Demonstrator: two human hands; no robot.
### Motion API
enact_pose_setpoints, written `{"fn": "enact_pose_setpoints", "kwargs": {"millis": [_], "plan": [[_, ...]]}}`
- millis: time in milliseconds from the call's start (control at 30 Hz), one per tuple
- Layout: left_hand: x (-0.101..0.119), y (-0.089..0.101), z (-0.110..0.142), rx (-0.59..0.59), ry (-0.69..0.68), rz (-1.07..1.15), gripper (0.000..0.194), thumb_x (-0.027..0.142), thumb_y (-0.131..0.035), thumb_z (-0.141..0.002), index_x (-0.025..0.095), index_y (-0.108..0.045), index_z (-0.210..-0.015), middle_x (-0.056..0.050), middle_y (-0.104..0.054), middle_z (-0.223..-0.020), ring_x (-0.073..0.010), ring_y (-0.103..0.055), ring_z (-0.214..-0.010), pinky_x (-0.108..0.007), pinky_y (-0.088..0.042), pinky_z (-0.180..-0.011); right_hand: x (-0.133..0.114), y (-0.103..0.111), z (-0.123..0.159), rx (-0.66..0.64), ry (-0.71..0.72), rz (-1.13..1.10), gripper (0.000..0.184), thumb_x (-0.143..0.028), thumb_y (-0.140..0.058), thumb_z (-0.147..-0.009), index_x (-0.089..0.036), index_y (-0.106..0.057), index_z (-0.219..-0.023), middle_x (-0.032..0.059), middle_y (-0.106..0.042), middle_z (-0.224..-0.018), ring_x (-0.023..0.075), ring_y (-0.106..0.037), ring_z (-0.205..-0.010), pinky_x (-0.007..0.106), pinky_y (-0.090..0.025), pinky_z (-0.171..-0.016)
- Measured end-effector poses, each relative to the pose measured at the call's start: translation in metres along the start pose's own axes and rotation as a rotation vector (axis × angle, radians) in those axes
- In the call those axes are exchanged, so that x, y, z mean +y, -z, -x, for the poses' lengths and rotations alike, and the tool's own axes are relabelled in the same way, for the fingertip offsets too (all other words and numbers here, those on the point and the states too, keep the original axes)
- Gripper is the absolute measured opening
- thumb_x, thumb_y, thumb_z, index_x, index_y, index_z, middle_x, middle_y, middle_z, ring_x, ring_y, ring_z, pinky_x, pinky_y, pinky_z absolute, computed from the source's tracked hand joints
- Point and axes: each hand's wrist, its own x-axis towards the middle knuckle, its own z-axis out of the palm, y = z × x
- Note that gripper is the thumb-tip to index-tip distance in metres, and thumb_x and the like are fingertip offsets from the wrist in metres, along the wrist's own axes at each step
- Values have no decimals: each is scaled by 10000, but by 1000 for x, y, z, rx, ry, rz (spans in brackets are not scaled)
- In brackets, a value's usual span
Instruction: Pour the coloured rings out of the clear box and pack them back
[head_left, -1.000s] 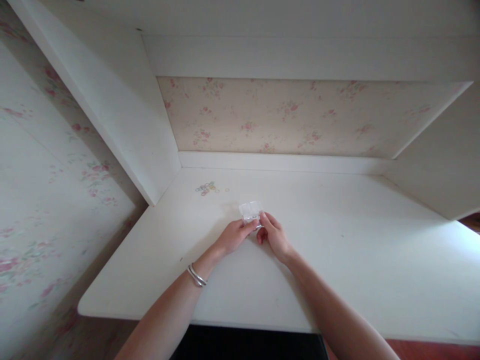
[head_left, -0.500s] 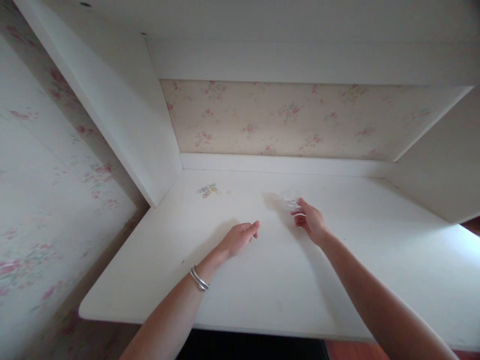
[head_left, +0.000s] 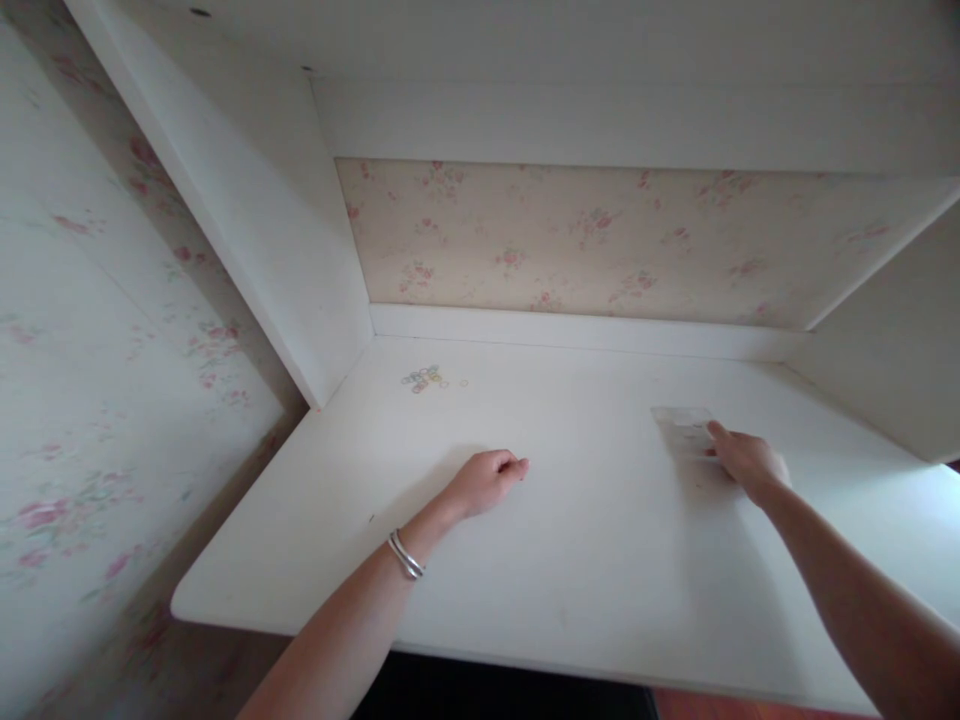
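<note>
Two hands show. The right hand pinches one clear plastic case by its right side, at the right of the white surface. The case extends leftward from the fingertips; blur and transparency hide its long axis. The left hand, well apart, has fingers curled and thumb pressed in. One cluster of small rings, too fine to count, lies back left, one loose ring just beside it.

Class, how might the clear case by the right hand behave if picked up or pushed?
The clear case is probably light, being small beside the right hand. Its straight edges suggest stiffness rather than floppiness. It would likely slide rather than roll, since it looks flat and the tabletop smooth.
</note>
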Motion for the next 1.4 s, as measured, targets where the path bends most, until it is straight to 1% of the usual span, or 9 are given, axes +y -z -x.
{"fn": "enact_pose_setpoints", "kwargs": {"millis": [100, 267, 467, 567, 667, 867, 1033, 1233, 1400], "plan": [[-4, -2, 0, 16, -6, -27, 412, 506, -406, -843, 169, -614, -733, 21, -522, -596, -122, -434, -570, -241, -294, -551, 8, 3, 0, -117, -107, 168, 413, -525, -461, -763, -186, -683, -680, 211, -617, -699, 272, -562, -601, 400, -354, -543], [-9, -1, 1, 80, -21, -88, 353, 452, -426, -847, 169, -612, -749, 0, -575, -651, -137, -483, -609, -247, -338, -587, 8, 5, 11, 6, -108, 208, 512, -503, -301, -839, -188, -699, -907, 240, -608, -929, 319, -577, -736, 415, -362, -571], [-27, 40, -28, 189, -73, -372, 235, 318, -465, -835, 157, -635, -842, -66, -612, -861, -174, -556, -818, -284, -418, -775, -30, 6, 58, 119, 171, -114, 399, -468, -385, -857, -205, -682, -906, 129, -657, -931, 260, -586, -854, 363, -405, -722], [-46, 76, -54, 390, 8, -653, 268, 298, -489, -813, 130, -625, -972, -126, -554, -1051, -233, -497, -1038, -351, -372, -935, -64, 2, 91, -46, 324, -334, 339, -473, -446, -844, -229, -682, -836, 59, -673, -870, 214, -600, -822, 320, -426, -742], [-62, 106, -78, 550, 263, -848, 456, 425, -473, -811, 145, -559, -1160, -169, -466, -1207, -328, -433, -1122, -457, -354, -944, -98, -3, 121, -262, 441, -490, 316, -453, -450, -862, -244, -685, -835, 47, -669, -842, 205, -599, -804, 313, -434, -731], [-78, 129, -118, 540, 523, -830, 687, 615, -273, -833, 164, -405, -1335, -185, -331, -1400, -394, -282, -1276, -518, -280, -983, -120, -11, 149, -509, 595, -621, 254, -373, -471, -880, -274, -701, -836, 19, -611, -681, 166, -558, -639, 284, -398, -607], [-78, 112, -144, 406, 462, -838, 709, 618, -236, -846, 160, -348, -1376, -173, -255, -1468, -404, -222, -1323, -549, -180, -1028, -106, -18, 147, -508, 489, -624, 265, -390, -471, -873, -272, -702, -820, 22, -635, -716, 175, -565, -667, 293, -401, -622], [-56, 50, -150, 152, 69, -861, 552, 486, -252, -912, 153, -429, -1315, -114, -371, -1427, -235, -295, -1323, -357, -201, -1078, -110, -20, 149, -519, 513, -599, 281, -381, -455, -879, -264, -698, -799, 16, -637, -708, 163, -564, -660, 282, -398, -620], [-39, 0, -133, 58, -248, -746, 480, 450, -269, -930, 184, -498, -1257, -93, -470, -1350, -212, -373, -1277, -355, -247, -1081, -112, -20, 149, -498, 498, -572, 330, -407, -423, -880, -241, -696, -799, 19, -642, -709, 156, -561, -663, 274, -401, -628]]}}
